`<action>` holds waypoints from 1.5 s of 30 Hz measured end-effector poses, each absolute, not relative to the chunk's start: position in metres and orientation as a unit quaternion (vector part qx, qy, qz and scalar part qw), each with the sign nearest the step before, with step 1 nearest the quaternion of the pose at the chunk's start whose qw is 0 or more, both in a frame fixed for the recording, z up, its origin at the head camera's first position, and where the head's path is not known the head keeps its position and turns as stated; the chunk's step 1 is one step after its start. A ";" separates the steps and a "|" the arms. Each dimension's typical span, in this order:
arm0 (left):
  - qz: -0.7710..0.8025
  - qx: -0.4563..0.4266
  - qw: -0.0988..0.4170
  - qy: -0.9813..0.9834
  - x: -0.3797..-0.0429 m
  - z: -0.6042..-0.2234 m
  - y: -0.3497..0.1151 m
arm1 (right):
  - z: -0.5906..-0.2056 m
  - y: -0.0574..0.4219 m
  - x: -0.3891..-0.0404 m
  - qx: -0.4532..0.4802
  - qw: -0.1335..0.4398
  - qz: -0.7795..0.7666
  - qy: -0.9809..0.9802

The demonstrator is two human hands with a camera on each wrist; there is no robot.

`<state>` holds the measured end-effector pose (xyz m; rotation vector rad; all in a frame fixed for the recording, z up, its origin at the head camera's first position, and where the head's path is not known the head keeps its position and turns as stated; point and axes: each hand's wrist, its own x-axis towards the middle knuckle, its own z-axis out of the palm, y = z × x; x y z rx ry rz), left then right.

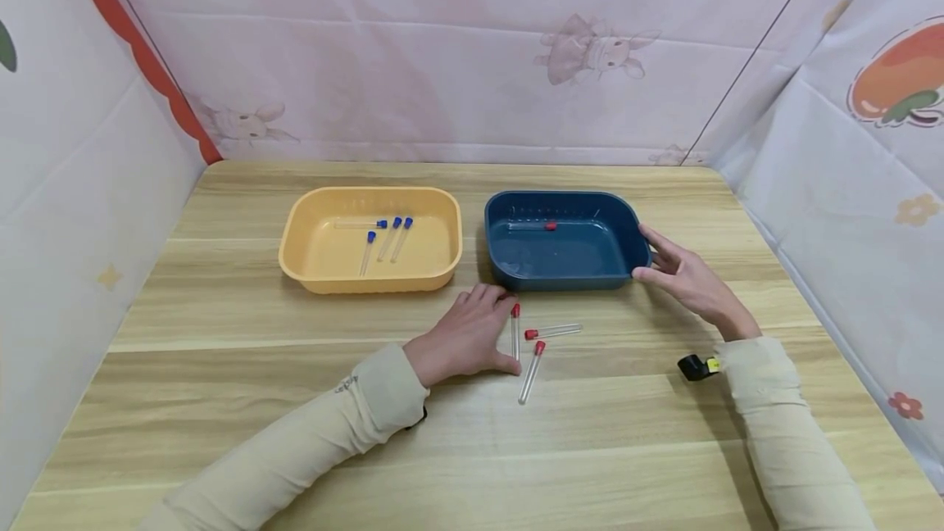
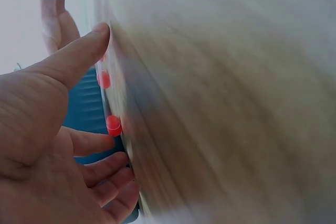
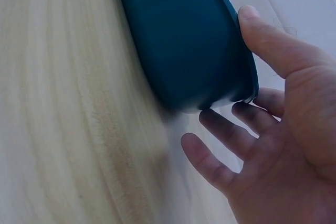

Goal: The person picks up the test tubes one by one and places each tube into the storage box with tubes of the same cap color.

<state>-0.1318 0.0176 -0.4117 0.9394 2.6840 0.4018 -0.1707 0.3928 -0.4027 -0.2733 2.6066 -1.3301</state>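
Observation:
My left hand (image 1: pixel 468 330) is low over the table beside a clear tube with a red cap (image 1: pixel 515 334). Its thumb is by the tube's near end and its index finger by the cap; in the left wrist view a red cap (image 2: pixel 113 125) shows just above the index fingertip. Two more red-capped tubes lie to the right, one crosswise (image 1: pixel 555 331) and one slanted (image 1: pixel 531 373). At the right end of the dark blue bin (image 1: pixel 564 282), my right hand (image 1: pixel 689 285) touches the rim with its thumb, its other fingers loosely spread against the outer wall (image 3: pixel 184 40).
Inside the blue bin lies one red-capped tube (image 1: pixel 533 226). A yellow bin (image 1: pixel 369 285) stands to its left, with several blue-capped tubes (image 1: pixel 401 241) in it. Patterned cloth walls (image 1: pixel 457 97) enclose the wooden table (image 1: pixel 590 465) at the back and sides.

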 end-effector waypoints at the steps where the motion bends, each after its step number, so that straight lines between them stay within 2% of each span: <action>1: 0.137 0.323 0.133 0.927 -0.132 -0.412 0.018 | -0.403 0.393 -0.171 -0.093 0.101 -0.451 0.882; 10: 0.123 0.317 0.127 0.932 -0.131 -0.413 0.020 | -0.403 0.393 -0.171 -0.095 0.099 -0.452 0.881; 19: 0.134 0.314 0.143 0.929 -0.128 -0.412 0.016 | -0.403 0.393 -0.170 -0.094 0.097 -0.446 0.885; 31: 0.202 0.311 0.151 0.916 -0.115 -0.386 -0.008 | -0.404 0.396 -0.172 -0.091 0.099 -0.437 0.889; 36: 0.213 0.306 0.141 0.917 -0.118 -0.371 -0.014 | -0.404 0.396 -0.173 -0.098 0.101 -0.435 0.890; 45: 0.217 0.329 0.091 0.915 -0.129 -0.341 -0.012 | -0.403 0.398 -0.172 -0.094 0.104 -0.427 0.893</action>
